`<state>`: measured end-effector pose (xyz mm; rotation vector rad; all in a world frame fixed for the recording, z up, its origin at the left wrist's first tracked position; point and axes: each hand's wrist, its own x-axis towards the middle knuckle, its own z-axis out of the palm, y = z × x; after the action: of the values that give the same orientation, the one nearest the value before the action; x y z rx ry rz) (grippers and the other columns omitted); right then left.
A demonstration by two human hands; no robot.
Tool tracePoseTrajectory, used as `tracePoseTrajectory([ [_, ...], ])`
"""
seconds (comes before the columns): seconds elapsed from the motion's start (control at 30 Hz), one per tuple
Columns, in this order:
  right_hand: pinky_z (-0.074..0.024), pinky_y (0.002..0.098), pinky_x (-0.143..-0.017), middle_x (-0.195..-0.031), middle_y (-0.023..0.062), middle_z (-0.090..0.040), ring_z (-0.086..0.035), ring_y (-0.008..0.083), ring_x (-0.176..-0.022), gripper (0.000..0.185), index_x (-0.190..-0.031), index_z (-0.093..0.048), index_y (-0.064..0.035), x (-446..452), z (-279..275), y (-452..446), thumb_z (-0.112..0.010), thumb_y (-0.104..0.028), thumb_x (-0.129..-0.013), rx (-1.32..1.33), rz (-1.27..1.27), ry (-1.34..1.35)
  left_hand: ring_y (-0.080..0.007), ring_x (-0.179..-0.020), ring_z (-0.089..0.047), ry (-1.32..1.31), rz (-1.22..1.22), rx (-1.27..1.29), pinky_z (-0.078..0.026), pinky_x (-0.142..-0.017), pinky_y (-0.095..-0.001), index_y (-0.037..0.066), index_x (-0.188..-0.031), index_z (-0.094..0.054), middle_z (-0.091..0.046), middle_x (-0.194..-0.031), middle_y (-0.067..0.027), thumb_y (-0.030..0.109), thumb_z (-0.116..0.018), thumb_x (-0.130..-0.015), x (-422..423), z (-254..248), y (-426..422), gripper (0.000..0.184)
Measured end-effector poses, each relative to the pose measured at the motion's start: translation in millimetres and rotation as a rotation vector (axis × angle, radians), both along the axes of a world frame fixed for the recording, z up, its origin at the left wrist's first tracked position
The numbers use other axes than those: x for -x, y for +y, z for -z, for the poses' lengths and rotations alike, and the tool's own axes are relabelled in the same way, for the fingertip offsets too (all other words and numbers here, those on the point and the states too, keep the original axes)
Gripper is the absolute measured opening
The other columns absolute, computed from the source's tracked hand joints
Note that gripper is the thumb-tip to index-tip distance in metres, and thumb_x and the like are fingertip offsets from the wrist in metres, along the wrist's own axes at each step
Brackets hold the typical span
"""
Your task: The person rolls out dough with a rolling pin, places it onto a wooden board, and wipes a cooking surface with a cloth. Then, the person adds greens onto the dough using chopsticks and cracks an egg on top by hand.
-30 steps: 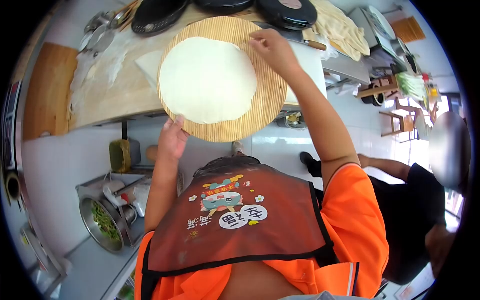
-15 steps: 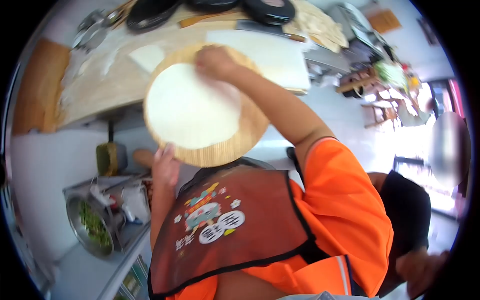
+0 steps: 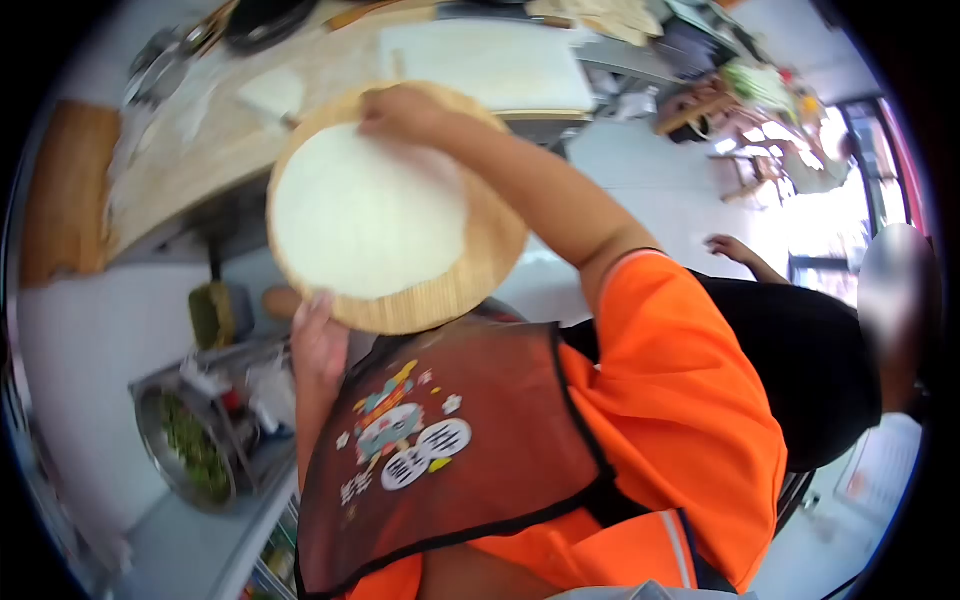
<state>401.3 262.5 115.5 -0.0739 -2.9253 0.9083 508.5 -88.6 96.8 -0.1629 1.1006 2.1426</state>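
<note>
A round wooden board [image 3: 490, 240] is held up in front of my apron, beyond the worktop's near edge. On it lies a wide, thin white round [image 3: 370, 215] that looks like rolled-out dough. My left hand [image 3: 318, 335] grips the board's near-left rim, thumb on top and the other fingers mostly hidden. My right hand [image 3: 400, 115] reaches across to the board's far side. Its fingers are curled in at the upper edge of the dough, and motion blur hides what they hold, if anything.
On the floury worktop [image 3: 190, 190] lie a white slab [image 3: 485, 65], a dough piece [image 3: 272, 92] and a cleaver [image 3: 480, 12]. Lower left stands a metal bowl of chopped greens [image 3: 190, 450]. A person in black [image 3: 790, 350] is close on my right, one hand [image 3: 735, 248] stretched out.
The view has shifted, and the worktop appears higher. The board with the dough has come slightly nearer my body, both hands still at it. The person in black has moved farther into view.
</note>
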Motion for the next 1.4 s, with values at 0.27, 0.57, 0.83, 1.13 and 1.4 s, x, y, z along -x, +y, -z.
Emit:
tracePoseTrajectory([
  [0.27, -0.0516, 0.0379, -0.077, -0.090, 0.0116, -0.072, -0.067, 0.0246, -0.084, 0.032, -0.102, -0.068, -0.0047, 4, -44, -3, -0.068, -0.036, -0.093, 0.016, 0.052, -0.143, -0.0241, -0.116, -0.063, -0.013, -0.092, -0.041, -0.051, -0.101, -0.0380, -0.005, -0.133, -0.048, -0.062, -0.129, -0.0136, 0.012, -0.053, -0.102, -16, -14, -9, 0.036],
  [0.57, -0.0495, 0.0304, -0.092, -0.120, 0.0178, -0.067, -0.064, 0.0217, -0.109, 0.055, -0.134, -0.056, 0.0063, 49, -33, 66, -0.061, -0.037, -0.099, 0.362, 0.030, -0.151, -0.0211, -0.116, -0.063, 0.017, -0.382, -0.058, -0.050, -0.102, -0.0393, -0.002, -0.136, -0.049, -0.063, -0.127, -0.0107, 0.019, -0.057, -0.102, -15, -17, -3, 0.041],
  [0.83, -0.0494, 0.0284, -0.085, -0.107, 0.0073, -0.067, -0.061, 0.0140, -0.096, 0.039, -0.126, -0.060, 0.0021, 123, -15, -75, -0.056, -0.029, -0.102, 0.879, -0.266, -0.376, -0.0215, -0.123, -0.059, 0.099, -0.845, -0.142, -0.049, -0.106, -0.0390, 0.004, -0.142, -0.045, -0.059, -0.135, -0.0083, 0.013, -0.063, -0.098, -60, -46, -3, 0.049],
  [1.13, -0.0497, 0.0301, -0.091, -0.118, 0.0129, -0.063, -0.062, 0.0172, -0.103, 0.048, -0.136, -0.055, 0.0032, 133, -23, -113, -0.057, -0.029, -0.100, 0.708, -0.426, -0.249, -0.0254, -0.127, -0.056, 0.031, -1.242, -0.173, -0.045, -0.110, -0.0421, 0.001, -0.143, -0.045, -0.058, -0.136, -0.0100, 0.012, -0.063, -0.095, -168, -19, -33, 0.052],
  [1.4, -0.0535, 0.0313, -0.085, -0.118, 0.0111, -0.066, -0.067, 0.0179, -0.100, 0.047, -0.134, -0.057, -0.0013, 43, 15, 10, -0.057, -0.035, -0.101, 0.735, -0.025, -0.126, -0.0279, -0.121, -0.060, -0.063, -1.151, -0.310, -0.047, -0.105, -0.0406, -0.002, -0.137, -0.050, -0.060, -0.134, -0.0109, 0.008, -0.060, -0.095, -179, 2, -76, 0.045],
])
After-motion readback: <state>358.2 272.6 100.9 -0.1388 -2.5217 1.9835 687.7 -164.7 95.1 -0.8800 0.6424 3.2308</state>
